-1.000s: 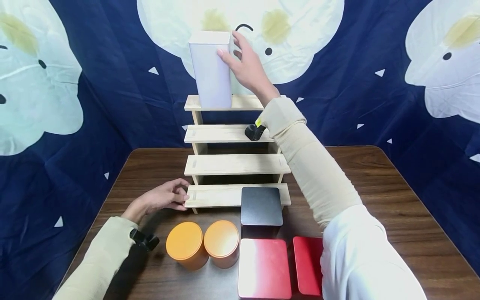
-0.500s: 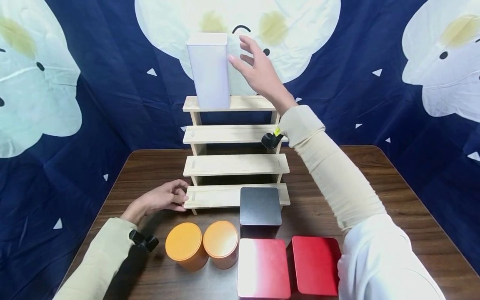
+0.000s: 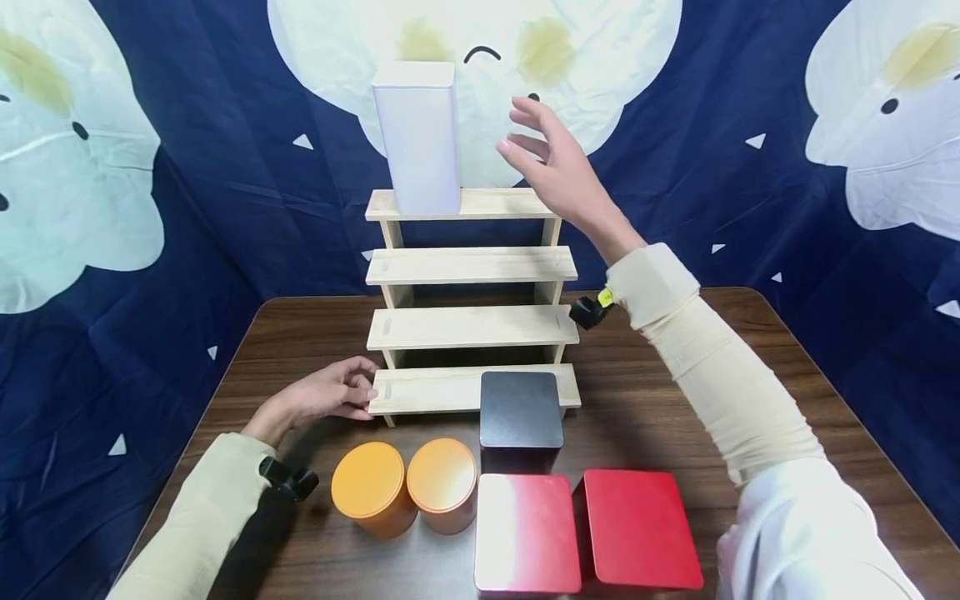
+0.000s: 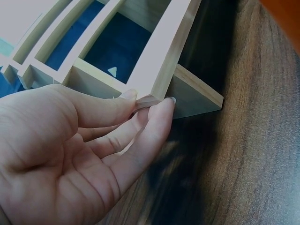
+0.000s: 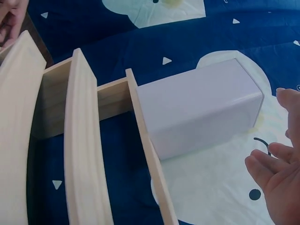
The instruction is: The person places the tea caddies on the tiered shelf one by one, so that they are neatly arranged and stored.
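Observation:
A tall white box (image 3: 417, 137) stands upright on the left part of the top tier of a stepped wooden shelf (image 3: 472, 327). My right hand (image 3: 562, 171) hangs in the air to the right of the box, apart from it, fingers spread and holding nothing. In the right wrist view the same hand (image 5: 283, 164) is partly cut off at the edge. At the lowest tier's left end, my left hand (image 3: 322, 393) pinches the board's corner. The left wrist view shows the thumb (image 4: 108, 108) on one side of that corner and fingertips beneath it.
Two orange round tins (image 3: 369, 483) stand side by side in front of the shelf. A black square tin (image 3: 521, 408) overlaps the lowest tier in view. Two red square tins (image 3: 527, 533) are near the table's (image 3: 300, 550) front. A blue patterned cloth (image 3: 225, 150) hangs behind.
My right hand has let go of the white box and drawn away to the right and down, uncovering more of the right red tin. My left hand keeps its place on the shelf.

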`<state>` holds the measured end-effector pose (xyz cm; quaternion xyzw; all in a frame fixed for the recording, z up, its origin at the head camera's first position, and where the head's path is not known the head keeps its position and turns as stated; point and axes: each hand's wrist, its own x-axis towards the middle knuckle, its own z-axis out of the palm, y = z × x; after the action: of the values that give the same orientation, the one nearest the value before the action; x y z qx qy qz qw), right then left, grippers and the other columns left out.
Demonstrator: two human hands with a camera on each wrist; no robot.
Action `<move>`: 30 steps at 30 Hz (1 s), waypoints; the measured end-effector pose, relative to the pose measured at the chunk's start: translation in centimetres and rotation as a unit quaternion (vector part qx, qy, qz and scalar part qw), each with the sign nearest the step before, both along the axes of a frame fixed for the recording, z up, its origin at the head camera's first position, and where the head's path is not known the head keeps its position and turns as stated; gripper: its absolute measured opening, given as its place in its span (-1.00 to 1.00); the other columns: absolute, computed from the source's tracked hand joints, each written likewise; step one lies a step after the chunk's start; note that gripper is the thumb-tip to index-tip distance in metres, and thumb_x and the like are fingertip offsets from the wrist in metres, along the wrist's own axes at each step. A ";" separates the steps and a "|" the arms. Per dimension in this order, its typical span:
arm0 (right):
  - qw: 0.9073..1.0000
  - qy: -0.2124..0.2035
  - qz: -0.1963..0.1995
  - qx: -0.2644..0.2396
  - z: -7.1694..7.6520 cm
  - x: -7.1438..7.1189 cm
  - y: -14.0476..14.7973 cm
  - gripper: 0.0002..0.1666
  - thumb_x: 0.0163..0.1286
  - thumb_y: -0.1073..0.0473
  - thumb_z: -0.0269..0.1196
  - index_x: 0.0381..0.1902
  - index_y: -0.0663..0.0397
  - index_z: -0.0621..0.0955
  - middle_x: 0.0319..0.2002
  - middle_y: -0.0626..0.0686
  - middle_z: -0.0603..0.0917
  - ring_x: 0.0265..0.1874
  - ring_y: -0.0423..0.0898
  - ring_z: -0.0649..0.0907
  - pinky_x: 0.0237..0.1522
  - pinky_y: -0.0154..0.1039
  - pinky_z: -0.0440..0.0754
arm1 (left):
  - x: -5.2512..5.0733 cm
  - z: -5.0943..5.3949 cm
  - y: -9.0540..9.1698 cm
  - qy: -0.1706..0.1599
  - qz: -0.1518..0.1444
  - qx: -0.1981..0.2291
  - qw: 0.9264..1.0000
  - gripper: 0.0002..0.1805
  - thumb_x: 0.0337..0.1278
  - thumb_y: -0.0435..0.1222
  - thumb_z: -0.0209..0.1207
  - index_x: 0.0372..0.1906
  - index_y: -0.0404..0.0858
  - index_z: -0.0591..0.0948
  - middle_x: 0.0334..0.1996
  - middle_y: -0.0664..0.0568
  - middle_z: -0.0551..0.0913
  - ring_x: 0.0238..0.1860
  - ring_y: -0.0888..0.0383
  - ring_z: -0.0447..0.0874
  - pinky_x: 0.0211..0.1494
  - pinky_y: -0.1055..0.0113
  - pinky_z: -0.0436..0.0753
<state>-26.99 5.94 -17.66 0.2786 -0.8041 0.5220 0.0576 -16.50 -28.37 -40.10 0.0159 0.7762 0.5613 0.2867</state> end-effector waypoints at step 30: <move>0.992 0.020 0.123 -0.026 -5.9 4.5 5.1 -0.36 0.44 0.24 0.09 0.43 -0.04 0.21 0.33 0.09 0.35 0.26 0.04 0.48 0.21 -0.28 0.51 | 0.3 -0.4 -0.2 0.000 -0.005 0.013 1.000 -0.45 0.29 -0.44 0.08 0.27 -0.47 0.13 -0.30 -0.09 0.51 -0.28 0.09 0.61 -0.08 0.16 0.72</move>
<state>-22.47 11.02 -23.55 0.3842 -0.7487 0.5400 0.0162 -16.21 -28.57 -40.45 0.0231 0.7688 0.5700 0.2890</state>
